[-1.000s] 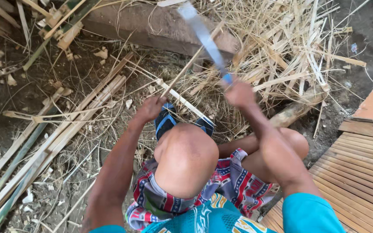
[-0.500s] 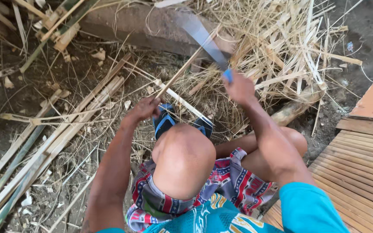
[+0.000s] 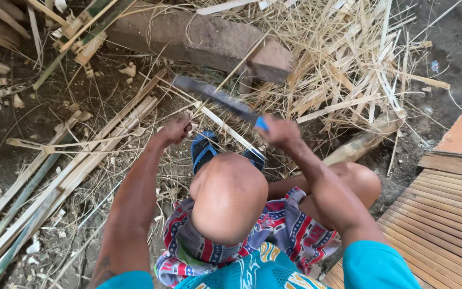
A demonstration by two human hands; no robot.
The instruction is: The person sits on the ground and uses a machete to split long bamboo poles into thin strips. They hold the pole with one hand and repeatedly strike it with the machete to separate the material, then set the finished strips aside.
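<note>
**Blade across a bamboo strip**

The right hand (image 3: 280, 132) is clenched around the blue handle of a machete (image 3: 217, 99), its blade blurred and angled up-left. The left hand (image 3: 175, 130) grips a thin bamboo strip (image 3: 225, 127) that runs under the blade, above the blue sandals (image 3: 205, 150).

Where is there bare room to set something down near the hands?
Free: the slatted wooden platform by the right knee, and bare dirt beyond it. Crowded: bamboo strips beside the left hand, and the straw pile past the right hand.

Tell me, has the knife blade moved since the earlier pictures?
Yes. The blade swung down and left, from above the straw pile to below the stone block.
</note>
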